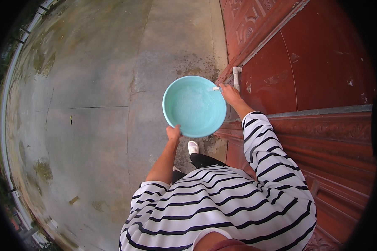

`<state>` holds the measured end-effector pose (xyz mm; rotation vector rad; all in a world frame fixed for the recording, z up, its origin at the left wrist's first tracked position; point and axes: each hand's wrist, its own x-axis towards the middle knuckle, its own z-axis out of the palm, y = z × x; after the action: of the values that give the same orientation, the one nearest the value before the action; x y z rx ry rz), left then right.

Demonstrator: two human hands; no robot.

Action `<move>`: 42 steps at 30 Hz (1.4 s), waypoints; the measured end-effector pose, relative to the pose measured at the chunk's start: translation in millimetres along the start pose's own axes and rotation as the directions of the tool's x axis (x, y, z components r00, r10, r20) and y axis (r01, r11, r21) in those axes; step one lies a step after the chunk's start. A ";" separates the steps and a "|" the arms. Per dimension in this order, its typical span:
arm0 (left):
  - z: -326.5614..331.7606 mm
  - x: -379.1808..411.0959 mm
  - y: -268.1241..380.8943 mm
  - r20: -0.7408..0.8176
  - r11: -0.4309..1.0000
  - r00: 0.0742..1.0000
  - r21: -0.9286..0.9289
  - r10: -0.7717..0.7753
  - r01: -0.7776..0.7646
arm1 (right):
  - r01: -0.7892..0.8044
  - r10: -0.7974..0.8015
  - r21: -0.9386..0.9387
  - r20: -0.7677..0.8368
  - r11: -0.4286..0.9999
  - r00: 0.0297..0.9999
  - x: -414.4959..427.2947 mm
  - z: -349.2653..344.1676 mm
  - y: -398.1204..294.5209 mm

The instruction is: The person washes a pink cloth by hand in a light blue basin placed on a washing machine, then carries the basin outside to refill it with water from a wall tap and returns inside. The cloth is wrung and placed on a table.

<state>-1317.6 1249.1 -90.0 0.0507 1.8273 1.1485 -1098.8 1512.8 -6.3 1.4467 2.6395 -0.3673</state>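
A round light-blue plastic basin (191, 109) with water in it is held out before me, above the concrete ground. My left hand (174, 133) grips its near left rim, thumb over the edge. At the right side of the basin, my right hand (230, 94) is on a tap fitting, whose white spout (216, 89) points in over the rim. The water looks stirred near the spout's end. A white plastic pipe (236, 77) with an elbow runs along the wall just beyond my right hand, which hides part of the tap.
A red wall with carved panels (248, 28) and smooth tiles (326, 62) stands close on my right. Below the basin, my foot in a white slipper (193, 147) rests on cracked, stained concrete (91, 78). A small leaf-like scrap (71, 120) lies to the left.
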 end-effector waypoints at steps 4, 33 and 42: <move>-0.5 -3.6 4.7 0.005 0.999 1.000 0.029 0.026 -0.026 | -0.001 0.000 -0.028 -0.013 1.000 1.000 2.9 6.2 3.3; 4.2 -1.9 -10.9 0.009 0.999 0.999 -0.001 0.035 -0.035 | 0.060 -0.066 -0.116 -0.051 0.991 0.997 -1.2 1.2 -2.2; 5.3 -3.2 -13.4 -0.001 0.999 1.000 -0.027 0.024 -0.024 | 0.033 -0.039 -0.110 -0.055 0.993 0.998 4.2 10.3 1.5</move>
<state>-1306.5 1243.6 -98.2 0.0574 1.8158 1.1898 -1100.0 1514.3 -17.3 1.3985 2.6865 -0.1839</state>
